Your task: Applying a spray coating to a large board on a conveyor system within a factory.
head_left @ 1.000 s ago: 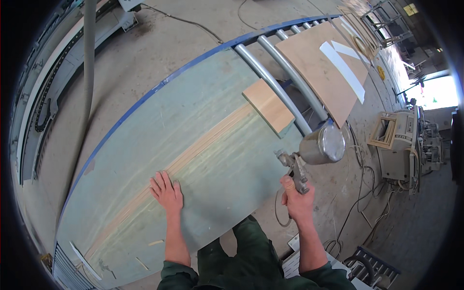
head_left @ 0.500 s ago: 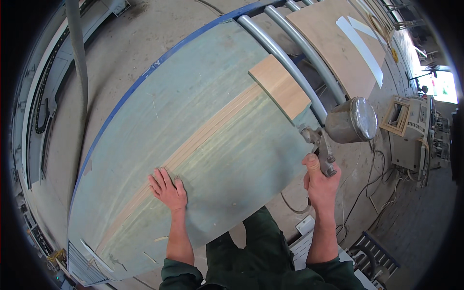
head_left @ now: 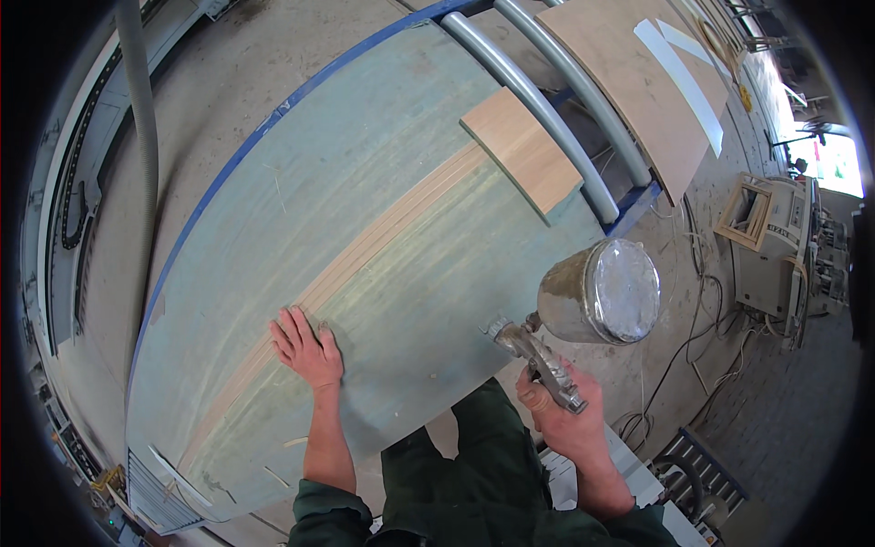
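Observation:
My left hand (head_left: pixel 308 351) lies with fingers spread over a bundle of long thin wooden strips (head_left: pixel 387 228) on the pale green worktable (head_left: pixel 456 301). In my right hand (head_left: pixel 570 410) is a metal spray gun (head_left: pixel 540 363), its nozzle pointing up and left over the table's near edge. A large metal cup (head_left: pixel 576 290) with a shiny foil-like lid is attached to the gun. Across the far end of the strips sits a flat wooden board (head_left: pixel 524 150). My right palm hides part of the gun's handle.
Silver rollers (head_left: pixel 533 114) on a blue frame adjoin the table at the far right, with a brown panel (head_left: pixel 638 91) lying over them. A grey machine (head_left: pixel 775 242) stands on the right, cables on the floor beside it. A grey hose (head_left: pixel 141 137) hangs at left.
My right hand has brought the spray gun left and nearer to my body, away from the wooden board. The left hand remains on the strips, only slightly shifted in view.

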Action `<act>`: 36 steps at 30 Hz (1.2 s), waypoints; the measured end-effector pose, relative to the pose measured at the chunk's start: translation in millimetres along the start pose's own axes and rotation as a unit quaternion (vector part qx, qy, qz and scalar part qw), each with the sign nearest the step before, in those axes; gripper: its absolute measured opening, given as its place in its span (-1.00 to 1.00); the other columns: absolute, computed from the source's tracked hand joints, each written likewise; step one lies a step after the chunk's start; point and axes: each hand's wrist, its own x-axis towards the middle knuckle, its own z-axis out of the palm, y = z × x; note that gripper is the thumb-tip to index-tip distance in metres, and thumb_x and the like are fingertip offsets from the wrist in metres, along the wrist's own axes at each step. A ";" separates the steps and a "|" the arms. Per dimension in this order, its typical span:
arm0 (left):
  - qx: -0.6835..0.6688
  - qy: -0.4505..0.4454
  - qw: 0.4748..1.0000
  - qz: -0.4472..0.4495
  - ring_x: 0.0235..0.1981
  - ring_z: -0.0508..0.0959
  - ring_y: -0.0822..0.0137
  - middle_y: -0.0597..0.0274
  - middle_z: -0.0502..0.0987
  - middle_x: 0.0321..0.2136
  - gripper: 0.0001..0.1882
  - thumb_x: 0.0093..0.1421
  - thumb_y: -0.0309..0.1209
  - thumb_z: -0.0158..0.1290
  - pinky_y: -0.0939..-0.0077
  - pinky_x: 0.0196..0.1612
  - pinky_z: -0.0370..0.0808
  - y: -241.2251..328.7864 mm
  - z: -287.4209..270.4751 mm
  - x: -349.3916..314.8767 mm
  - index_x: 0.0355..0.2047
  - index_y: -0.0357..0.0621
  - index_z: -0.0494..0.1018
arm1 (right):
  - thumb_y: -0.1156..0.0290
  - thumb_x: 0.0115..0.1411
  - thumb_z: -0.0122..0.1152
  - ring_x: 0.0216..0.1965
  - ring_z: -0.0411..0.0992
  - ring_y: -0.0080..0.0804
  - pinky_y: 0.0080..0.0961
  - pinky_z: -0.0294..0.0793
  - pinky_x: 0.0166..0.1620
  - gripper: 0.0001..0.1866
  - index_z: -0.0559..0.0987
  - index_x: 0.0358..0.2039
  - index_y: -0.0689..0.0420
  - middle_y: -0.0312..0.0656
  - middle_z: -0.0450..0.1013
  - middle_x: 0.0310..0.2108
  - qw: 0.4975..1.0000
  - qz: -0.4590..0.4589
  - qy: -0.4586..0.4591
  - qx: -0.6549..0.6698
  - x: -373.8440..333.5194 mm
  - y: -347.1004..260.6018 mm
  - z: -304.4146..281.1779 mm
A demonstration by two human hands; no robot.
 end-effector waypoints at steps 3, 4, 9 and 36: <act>0.003 0.000 1.000 -0.001 0.58 -0.01 -0.06 0.17 0.12 0.55 -0.30 0.42 -0.08 -0.07 -0.05 0.54 -0.19 -0.5 -0.2 -0.4 0.52 0.03 0.19 | 0.08 0.27 0.51 -0.65 0.26 -0.73 -0.66 0.22 -0.55 -0.58 0.61 -0.23 0.22 -0.47 0.37 -0.60 0.999 0.007 0.038 0.006 4.3 1.4 -2.9; 0.003 0.000 1.000 -0.003 0.58 -0.01 -0.06 0.17 0.12 0.55 -0.30 0.42 -0.08 -0.07 -0.05 0.55 -0.19 -0.8 -0.3 -0.6 0.52 0.03 0.18 | 0.10 0.27 0.51 -0.65 0.26 -0.72 -0.65 0.22 -0.56 -0.59 0.61 -0.24 0.22 -0.47 0.38 -0.60 0.998 0.003 0.055 0.011 6.9 1.5 -6.4; 0.006 -0.004 1.000 0.000 0.58 -0.02 -0.05 0.17 0.10 0.56 -0.29 0.42 -0.09 -0.07 -0.06 0.54 -0.19 -2.2 -0.4 -0.8 0.53 0.04 0.17 | 0.16 0.31 0.46 -0.68 0.27 -0.70 -0.63 0.18 -0.60 -0.64 0.63 -0.28 0.24 -0.43 0.39 -0.61 0.992 0.008 0.126 0.008 17.7 0.2 -24.4; 0.009 0.022 1.000 0.009 0.56 0.02 -0.10 0.13 0.14 0.54 -0.30 0.41 -0.09 -0.05 -0.12 0.50 -0.12 7.8 2.3 6.0 0.51 0.01 0.22 | 0.12 0.32 0.45 -0.68 0.27 -0.68 -0.64 0.17 -0.59 -0.60 0.62 -0.28 0.26 -0.40 0.41 -0.62 0.995 0.016 0.096 -0.003 -7.9 -9.8 11.3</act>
